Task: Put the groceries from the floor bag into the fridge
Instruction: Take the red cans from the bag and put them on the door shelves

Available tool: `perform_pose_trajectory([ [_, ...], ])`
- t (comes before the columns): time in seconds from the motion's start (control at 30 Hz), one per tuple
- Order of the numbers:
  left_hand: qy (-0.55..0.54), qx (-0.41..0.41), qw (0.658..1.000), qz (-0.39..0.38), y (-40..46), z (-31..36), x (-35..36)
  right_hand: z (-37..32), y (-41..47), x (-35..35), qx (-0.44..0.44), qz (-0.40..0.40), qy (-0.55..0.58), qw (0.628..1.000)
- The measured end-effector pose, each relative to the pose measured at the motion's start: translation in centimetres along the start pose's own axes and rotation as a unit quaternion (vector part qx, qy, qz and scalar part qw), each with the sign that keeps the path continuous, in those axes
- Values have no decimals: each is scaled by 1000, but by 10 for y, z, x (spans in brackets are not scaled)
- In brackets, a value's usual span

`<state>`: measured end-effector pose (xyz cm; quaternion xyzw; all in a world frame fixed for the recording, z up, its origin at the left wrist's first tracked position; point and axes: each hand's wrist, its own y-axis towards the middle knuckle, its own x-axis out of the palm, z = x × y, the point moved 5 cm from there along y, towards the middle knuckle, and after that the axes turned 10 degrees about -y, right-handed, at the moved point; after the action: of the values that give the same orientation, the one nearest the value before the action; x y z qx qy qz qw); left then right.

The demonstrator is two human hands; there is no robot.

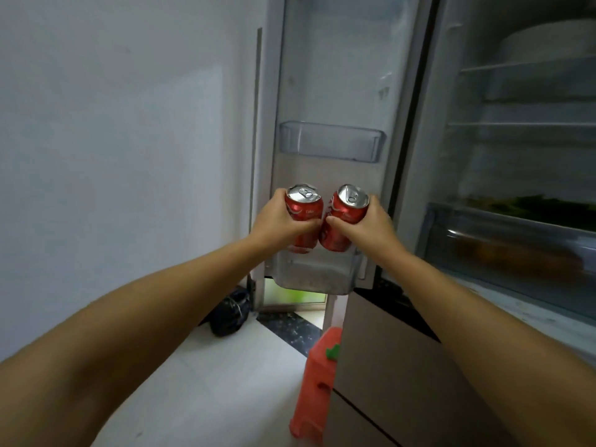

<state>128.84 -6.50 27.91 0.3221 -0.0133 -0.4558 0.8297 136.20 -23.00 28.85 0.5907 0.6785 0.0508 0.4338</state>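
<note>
A: Item one, nearest?
B: Red plastic stool (317, 385), on the white floor (206, 375), near right, against the fridge's lower drawer front (396, 375).

A: Item two?
B: Black bag (229, 314), on the floor at the foot of the left wall, beside the open fridge door (335, 75).

A: The hands?
B: Left hand (283, 221), fingers curled round a left red can (304, 217). Right hand (366, 222), fingers curled round a right red can (343, 217). Cans side by side, nearly touching, tops tilted toward the camera.

A: Location of the cans?
B: Held at the lower door bin (317, 274), bottoms at its rim; whether they rest inside, I cannot tell.

A: Farther?
B: Upper door bin (332, 141), clear plastic. Far right, fridge interior: glass shelves (522, 124), a white bowl (548, 37) up top, a crisper drawer (509, 240) with something green behind it.
</note>
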Motion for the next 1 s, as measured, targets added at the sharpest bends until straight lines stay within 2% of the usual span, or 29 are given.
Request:
perform_pose_trajectory([
  [0.2, 169, -60, 982, -58, 13, -32, 10, 25, 11, 32, -13, -105, -71, 992],
  [0.37, 142, -67, 984, -80, 15, -36, 13, 24, 13, 34, -40, -150, -116, 981],
  [0.53, 165, -56, 981, -91, 15, -36, 15, 21, 11, 32, -43, -207, -159, 964],
  [0.7, 161, -6, 983, -90, 9, -30, 16, 18, 5, 31, -57, -222, -161, 960],
  [0.83, 176, 15, 981, -81, 4, -29, 17, 19, 1, 28, -80, -201, -152, 964],
  [1.0, 165, 44, 985, -23, -10, -30, 15, 23, 0, 30, -103, -153, -141, 973],
])
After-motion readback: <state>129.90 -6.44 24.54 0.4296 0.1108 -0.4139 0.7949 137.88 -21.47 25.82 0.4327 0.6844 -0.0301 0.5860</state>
